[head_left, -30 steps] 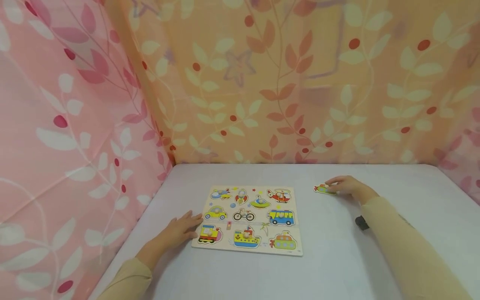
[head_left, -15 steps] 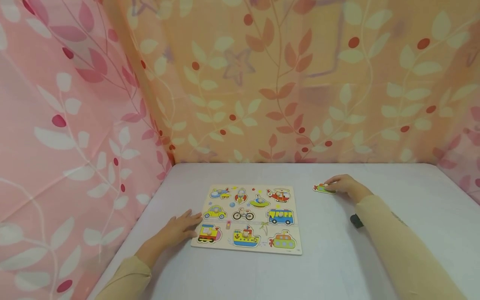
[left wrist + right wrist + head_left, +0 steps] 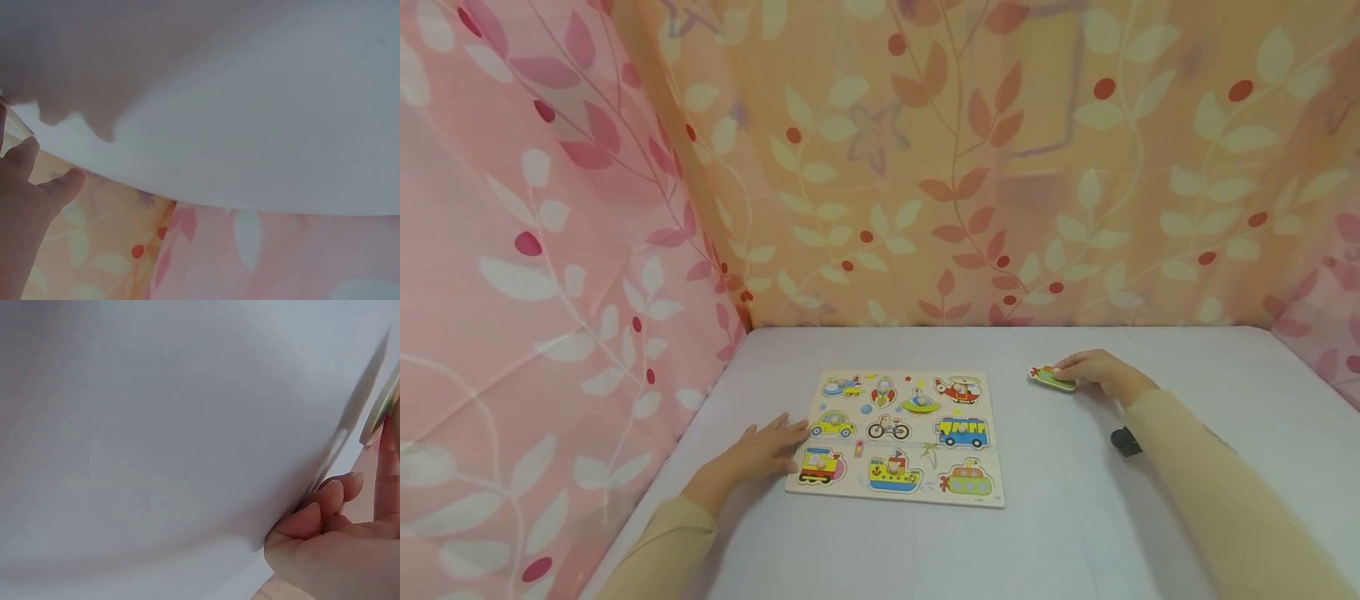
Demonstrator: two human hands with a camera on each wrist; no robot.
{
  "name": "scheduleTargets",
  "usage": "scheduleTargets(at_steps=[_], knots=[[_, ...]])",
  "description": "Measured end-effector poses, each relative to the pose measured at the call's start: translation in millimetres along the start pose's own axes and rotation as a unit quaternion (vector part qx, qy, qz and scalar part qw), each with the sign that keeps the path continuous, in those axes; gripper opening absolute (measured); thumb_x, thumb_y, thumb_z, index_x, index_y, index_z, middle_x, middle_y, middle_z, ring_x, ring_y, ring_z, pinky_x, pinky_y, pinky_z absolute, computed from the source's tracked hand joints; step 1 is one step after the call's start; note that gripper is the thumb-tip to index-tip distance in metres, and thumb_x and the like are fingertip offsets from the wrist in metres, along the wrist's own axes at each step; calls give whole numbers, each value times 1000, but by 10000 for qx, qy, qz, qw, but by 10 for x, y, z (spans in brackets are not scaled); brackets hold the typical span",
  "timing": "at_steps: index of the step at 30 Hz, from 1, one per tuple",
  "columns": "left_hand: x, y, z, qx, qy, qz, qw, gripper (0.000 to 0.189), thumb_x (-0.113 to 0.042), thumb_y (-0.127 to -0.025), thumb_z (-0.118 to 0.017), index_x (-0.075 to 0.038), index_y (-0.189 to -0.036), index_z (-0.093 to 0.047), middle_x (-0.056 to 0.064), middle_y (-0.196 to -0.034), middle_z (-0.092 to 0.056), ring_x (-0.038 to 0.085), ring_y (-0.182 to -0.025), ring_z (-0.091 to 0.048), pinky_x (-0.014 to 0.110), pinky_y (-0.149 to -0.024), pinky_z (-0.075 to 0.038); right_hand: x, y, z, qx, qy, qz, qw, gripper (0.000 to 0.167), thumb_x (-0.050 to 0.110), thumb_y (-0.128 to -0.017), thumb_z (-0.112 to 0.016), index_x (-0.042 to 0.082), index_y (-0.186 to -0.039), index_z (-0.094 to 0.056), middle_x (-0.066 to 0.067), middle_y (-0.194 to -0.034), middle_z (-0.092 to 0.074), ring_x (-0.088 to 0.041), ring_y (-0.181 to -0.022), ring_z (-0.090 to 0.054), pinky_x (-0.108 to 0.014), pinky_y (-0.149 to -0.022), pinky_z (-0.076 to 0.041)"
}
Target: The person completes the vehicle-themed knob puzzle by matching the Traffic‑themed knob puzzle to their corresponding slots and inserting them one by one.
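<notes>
In the head view a wooden knob puzzle board (image 3: 922, 429) lies on the table with vehicle pieces in it. At its lower right corner is a submarine picture (image 3: 967, 481) without a knob. My left hand (image 3: 765, 450) rests at the board's left edge, fingers spread, seen also at the left of the left wrist view. Right of the board, my right hand (image 3: 1102, 375) pinches the green submarine puzzle piece (image 3: 1045, 378). The right wrist view shows this piece's edge (image 3: 379, 414) raised above its shadow, the other fingers curled below; the knob is hidden by the fingers.
A white cloth covers the table (image 3: 880, 550). Behind it hangs an orange leaf-patterned curtain (image 3: 880, 208), and a pink one (image 3: 587, 275) closes the left side. A small black device (image 3: 1125, 442) shows under the right sleeve.
The submarine piece, flat on the table earlier, is now tilted and lifted a little in my right hand. The left hand has stayed at the board's edge.
</notes>
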State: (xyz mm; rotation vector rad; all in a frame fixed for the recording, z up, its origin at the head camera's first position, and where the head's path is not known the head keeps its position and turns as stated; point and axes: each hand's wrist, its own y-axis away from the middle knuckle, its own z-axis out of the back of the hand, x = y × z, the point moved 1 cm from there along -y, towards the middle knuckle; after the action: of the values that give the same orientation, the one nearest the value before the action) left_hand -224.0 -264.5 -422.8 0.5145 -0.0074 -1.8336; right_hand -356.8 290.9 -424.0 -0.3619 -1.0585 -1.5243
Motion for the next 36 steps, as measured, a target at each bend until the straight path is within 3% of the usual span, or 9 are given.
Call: scheduleTargets(at_steps=[4,9,13,23,36], knots=[[-13,-43,17,56,47,16,10000,64,-23,-86,-73,-10,-143,-49,7,-153,-38,38,-146,-13,69,-109,-3,21,105,-9,-29,-156,-74,9998,53,29,-86,-75,0,-127,-60,-22,-126,-46,-26,-95,-41,-32,-73,-37],[-9,-61,39,106,14,84,9999,66,-22,-84,-74,-11,-144,-48,7,-154,-37,38,-146,-13,70,-108,-4,56,257,-77,-77,-157,145,9997,46,29,-84,-77,0,-118,-66,-12,-114,-56,-22,-84,-42,-30,-67,-36],[-10,-60,46,155,-1,129,9998,66,-23,-84,-74,-12,-144,-48,7,-154,-37,38,-146,-13,70,-108,-3,88,395,-169,-87,-91,301,9995,37,28,-84,-77,3,-110,-70,-10,-108,-61,-25,-93,-45,-32,-70,-38],[-21,-73,31,155,4,89,9998,67,-22,-83,-75,-10,-144,-49,9,-154,-37,40,-145,-14,70,-109,-5,281,776,-465,-294,-110,413,9987,34,28,-84,-77,3,-107,-69,-24,-122,-54,-39,-111,-40,-55,-89,-36],[-36,-51,47,172,-16,34,9998,68,-23,-82,-76,-10,-143,-49,10,-153,-38,41,-144,-16,72,-107,-5,358,988,-908,-312,-22,526,9981,20,22,-82,-78,7,-94,-73,-14,-110,-60,-36,-107,-43,-53,-86,-38]])
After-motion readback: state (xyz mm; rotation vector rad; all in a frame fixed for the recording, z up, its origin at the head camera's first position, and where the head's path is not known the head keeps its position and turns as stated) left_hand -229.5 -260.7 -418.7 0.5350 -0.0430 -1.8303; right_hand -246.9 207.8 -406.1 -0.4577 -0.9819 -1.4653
